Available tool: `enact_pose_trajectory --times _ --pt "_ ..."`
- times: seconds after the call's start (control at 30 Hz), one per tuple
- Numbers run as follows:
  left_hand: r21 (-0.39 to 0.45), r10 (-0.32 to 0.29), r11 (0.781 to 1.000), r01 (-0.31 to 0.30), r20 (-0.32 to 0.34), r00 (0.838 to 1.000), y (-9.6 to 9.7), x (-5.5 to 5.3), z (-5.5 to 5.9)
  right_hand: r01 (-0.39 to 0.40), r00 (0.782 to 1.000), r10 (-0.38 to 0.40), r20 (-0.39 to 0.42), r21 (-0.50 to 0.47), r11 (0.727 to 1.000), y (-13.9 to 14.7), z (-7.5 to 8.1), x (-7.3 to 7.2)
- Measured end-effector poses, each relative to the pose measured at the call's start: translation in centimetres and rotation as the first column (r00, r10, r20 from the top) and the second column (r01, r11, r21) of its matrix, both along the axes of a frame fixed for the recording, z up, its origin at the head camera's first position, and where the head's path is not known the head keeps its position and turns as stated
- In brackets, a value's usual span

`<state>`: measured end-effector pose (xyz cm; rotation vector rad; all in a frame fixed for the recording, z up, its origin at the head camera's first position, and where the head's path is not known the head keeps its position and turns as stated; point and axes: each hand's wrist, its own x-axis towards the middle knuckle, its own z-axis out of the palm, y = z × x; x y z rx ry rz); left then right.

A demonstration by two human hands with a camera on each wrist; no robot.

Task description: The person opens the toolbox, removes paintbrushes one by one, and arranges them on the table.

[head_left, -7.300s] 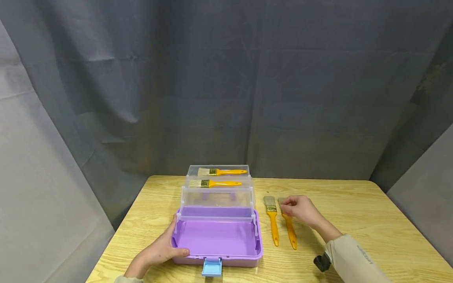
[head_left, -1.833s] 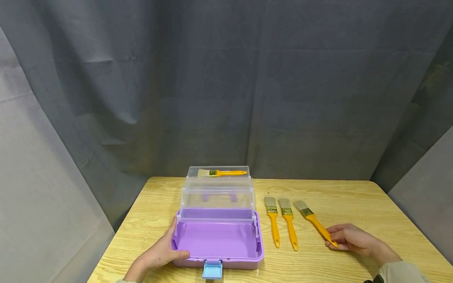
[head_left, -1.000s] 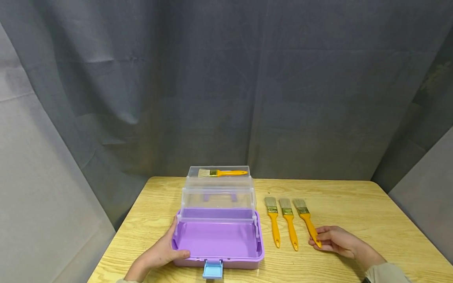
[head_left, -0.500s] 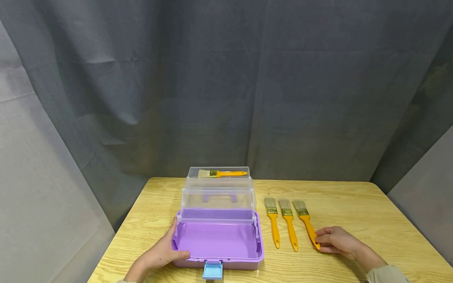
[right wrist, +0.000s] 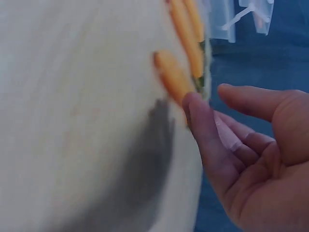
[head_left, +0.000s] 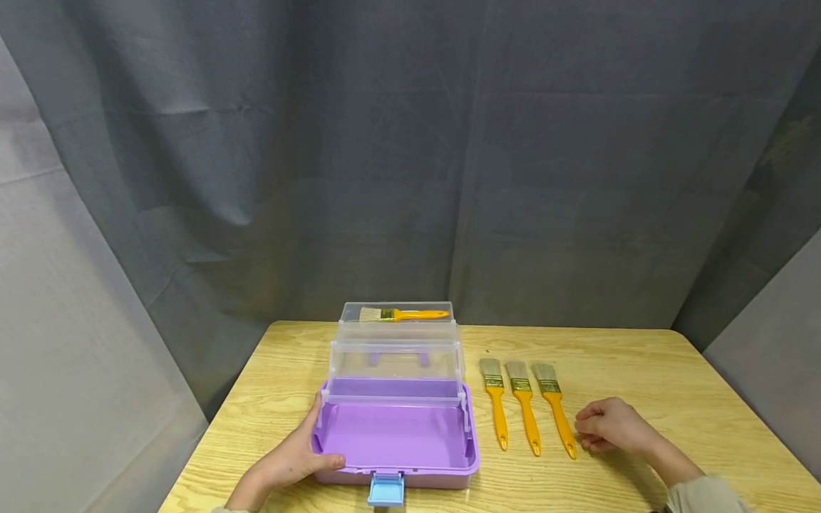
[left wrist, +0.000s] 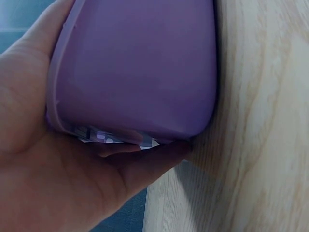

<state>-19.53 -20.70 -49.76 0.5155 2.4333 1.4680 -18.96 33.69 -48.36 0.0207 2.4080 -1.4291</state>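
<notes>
My left hand (head_left: 291, 454) grips the left side of a purple toolbox (head_left: 442, 481), thumb over its front rim. The left wrist view shows fingers along the box's side wall. Three yellow-handled paintbrushes lie side by side on the table right of the box: a left one (head_left: 497, 413), a middle one (head_left: 527, 417) and a right one (head_left: 560, 420). Just right of the last handle, my right hand (head_left: 614, 427) holds nothing, thumb and fingers apart in the right wrist view. A fourth paintbrush (head_left: 417, 314) lies in the top clear tray (head_left: 349, 311).
Clear fold-out trays (head_left: 398, 360) rise in steps behind the box's purple bottom compartment (head_left: 391, 434). A blue latch (head_left: 386, 490) hangs down at the front. The wooden table (head_left: 641, 363) extends right of the brushes, and a dark curtain (head_left: 545, 178) hangs behind it.
The paintbrush from the second tray now lies rightmost in the table row. My right hand straightened it, let go and drew slightly right. The left hand stayed on the toolbox.
</notes>
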Motion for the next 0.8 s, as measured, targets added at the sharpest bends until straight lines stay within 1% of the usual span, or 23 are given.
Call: enact_pose_trajectory --times 0.07,0.17,0.3,0.4,0.5,0.57,0.6,0.67,0.8 --pt "0.008 -0.001 1.000 0.001 0.006 1.000 -0.1 0.0 0.0 0.011 0.997 -0.008 -0.076 0.050 0.999 -0.9 0.9 -0.7" --pt "0.016 -0.004 1.000 0.004 0.009 1.000 -0.1 0.0 -0.1 0.019 0.978 0.007 -0.209 0.121 0.992 -2.5 2.3 -2.2" --pt "0.021 -0.010 1.000 0.010 -0.003 1.000 -0.2 0.0 -0.1 0.013 0.929 0.073 -0.362 0.229 0.973 -5.2 4.4 -4.7" --pt "0.026 -0.017 1.000 0.018 -0.022 1.000 -0.2 0.0 -0.1 0.013 0.889 0.124 -0.441 0.295 0.955 -7.3 6.0 -6.8" --pt "0.036 -0.020 0.999 0.022 -0.032 0.999 -0.1 -0.1 -0.1 0.019 0.846 0.162 -0.509 0.332 0.943 -9.5 7.5 -8.7" --pt "0.043 -0.023 0.999 0.025 -0.035 0.999 -0.1 -0.1 -0.1 0.019 0.821 0.178 -0.543 0.337 0.941 -11.0 8.5 -10.0" --pt "0.044 -0.024 0.999 0.026 -0.037 0.999 -0.1 -0.1 -0.1 0.017 0.812 0.183 -0.554 0.336 0.942 -11.7 8.9 -10.5" --pt "0.050 -0.028 0.998 0.030 -0.043 0.999 0.0 -0.1 0.0 0.012 0.802 0.185 -0.568 0.325 0.945 -13.0 9.5 -11.6" --pt "0.061 -0.038 0.997 0.042 -0.058 0.998 0.0 0.0 0.1 0.002 0.797 0.180 -0.577 0.301 0.954 -15.3 10.1 -13.4"
